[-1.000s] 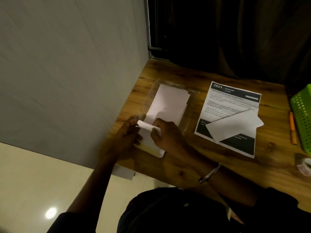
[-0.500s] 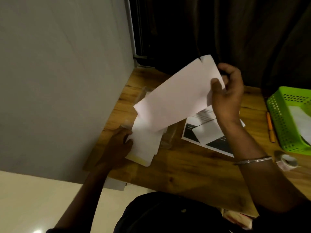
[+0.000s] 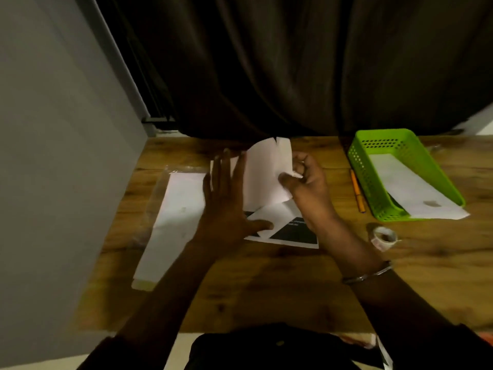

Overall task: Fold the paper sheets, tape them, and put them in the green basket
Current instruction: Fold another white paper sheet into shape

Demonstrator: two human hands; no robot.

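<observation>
My right hand [image 3: 306, 182] pinches the right edge of a white paper sheet [image 3: 262, 177], which curls upward over the middle of the wooden table [image 3: 266, 284]. With straight fingers, my left hand [image 3: 226, 206] lies flat against the sheet's left side. Under them lies a printed sheet [image 3: 293, 233] with dark blocks and a folded white piece on it. A stack of white sheets [image 3: 173, 222] in a clear sleeve lies at the left. The green basket [image 3: 368, 169] at the right holds a folded white paper [image 3: 416, 190]. A tape roll [image 3: 382, 236] sits in front of the basket.
An orange pen [image 3: 357, 193] lies just left of the basket. A grey wall [image 3: 53, 129] runs along the table's left edge and a dark curtain [image 3: 293, 62] hangs behind it. Bare wood stretches between the papers and the near edge.
My right hand has brought the lifted sheet down to the middle of the table. My left hand left the stack and now lies against the sheet. The view swung right.
</observation>
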